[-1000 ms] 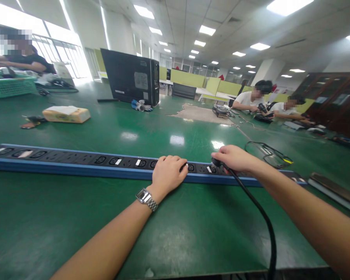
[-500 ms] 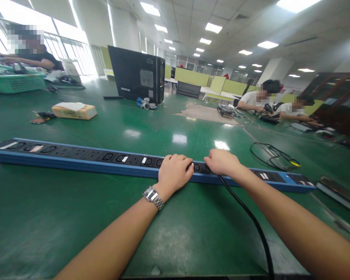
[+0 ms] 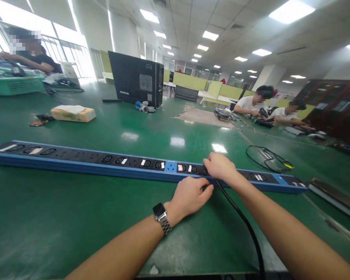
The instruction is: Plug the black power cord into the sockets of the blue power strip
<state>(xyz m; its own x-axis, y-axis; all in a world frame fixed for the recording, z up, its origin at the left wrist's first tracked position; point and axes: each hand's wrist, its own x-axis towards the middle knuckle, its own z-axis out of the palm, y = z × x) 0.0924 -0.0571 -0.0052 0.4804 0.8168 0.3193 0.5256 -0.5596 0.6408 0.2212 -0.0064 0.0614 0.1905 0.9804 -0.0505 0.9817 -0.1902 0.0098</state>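
A long blue-and-black power strip (image 3: 84, 169) lies across the green table, its face lined with sockets and small white labels. My right hand (image 3: 221, 167) is closed round a black plug (image 3: 205, 170) at the strip's sockets, hiding most of it. From under that hand a thick black cable (image 3: 242, 214) runs down to the table's near edge. My left hand (image 3: 191, 196), with a watch (image 3: 160, 213) on its wrist, is at the strip's front side, left of the cable. Its thumb and forefinger are apart, with nothing visible between them; the other fingers are partly hidden.
Beyond the strip are a tissue pack (image 3: 73, 114), a black computer case (image 3: 135, 77), gloves (image 3: 146, 107) and a coiled cable (image 3: 268, 157). A green basket (image 3: 14, 84) stands far left. A dark flat bar (image 3: 335, 198) lies right. Co-workers sit at the far left and right.
My left hand has come off the strip's top and moved right and nearer me, uncovering a blue socket and labelled sockets. My right hand stays on the plug.
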